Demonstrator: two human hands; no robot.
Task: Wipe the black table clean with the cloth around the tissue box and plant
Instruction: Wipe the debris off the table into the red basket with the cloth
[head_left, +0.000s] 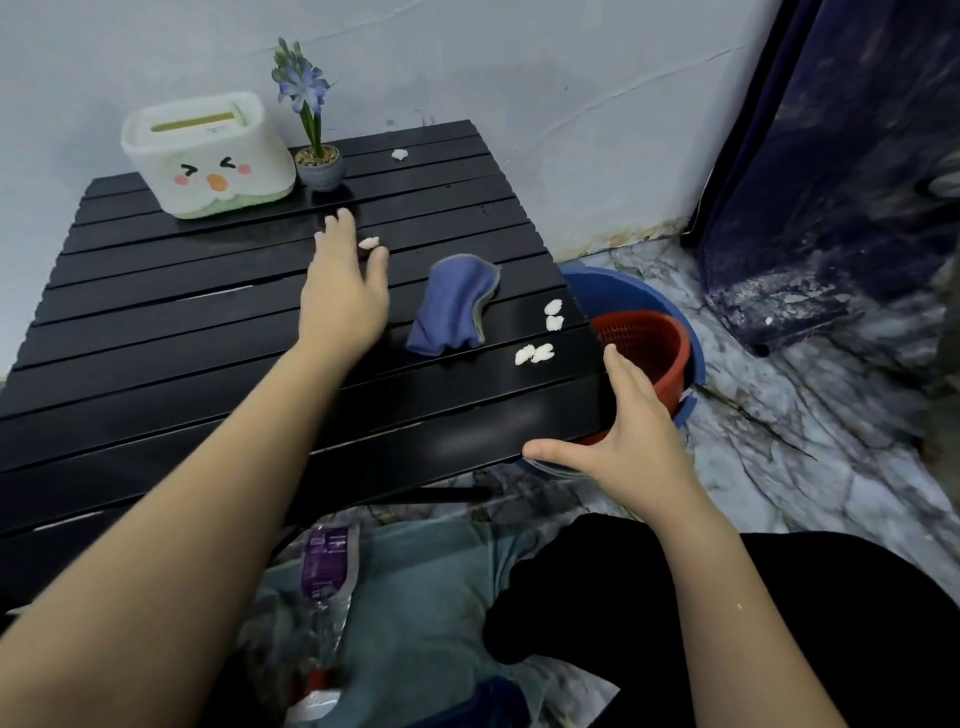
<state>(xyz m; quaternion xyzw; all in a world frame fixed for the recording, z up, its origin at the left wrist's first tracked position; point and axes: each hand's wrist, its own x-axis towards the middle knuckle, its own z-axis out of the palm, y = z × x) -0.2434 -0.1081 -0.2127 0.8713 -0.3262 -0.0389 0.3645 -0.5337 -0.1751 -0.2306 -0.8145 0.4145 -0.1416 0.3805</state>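
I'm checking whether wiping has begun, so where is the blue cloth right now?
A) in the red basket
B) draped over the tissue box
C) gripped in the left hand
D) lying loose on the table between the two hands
D: the blue cloth lies crumpled on the table, with the left hand and the right hand both off it.

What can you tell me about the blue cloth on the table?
The cloth is a soft blue fabric with a grey edging along its right side. It lies bunched and loosely folded, not spread flat, on the right half of the black slatted table. Neither hand touches it: the left hand is just to its left, the right hand at the table's near right corner. White scraps lie just to its right, apart from it.
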